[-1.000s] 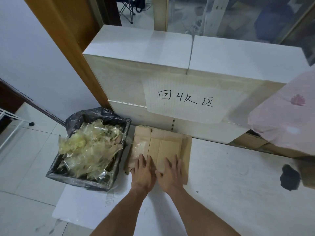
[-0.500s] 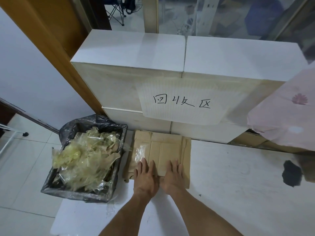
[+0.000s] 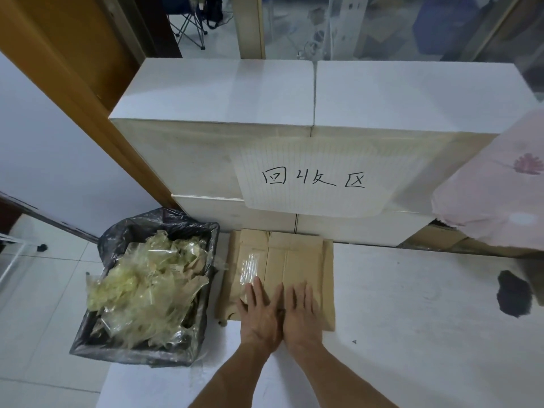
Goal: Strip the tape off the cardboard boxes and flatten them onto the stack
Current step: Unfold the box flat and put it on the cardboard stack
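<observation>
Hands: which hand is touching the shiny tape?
The left hand: its fingertips reach the shiny tape. The right hand presses bare cardboard.

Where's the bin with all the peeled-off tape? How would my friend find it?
Start at the big white boxes carrying the handwritten paper sign. Look down and left, past the flattened cardboard under both hands, to the floor beside the white table. The bin has a black bag lining and is heaped with crinkly yellowish clear tape.
</observation>
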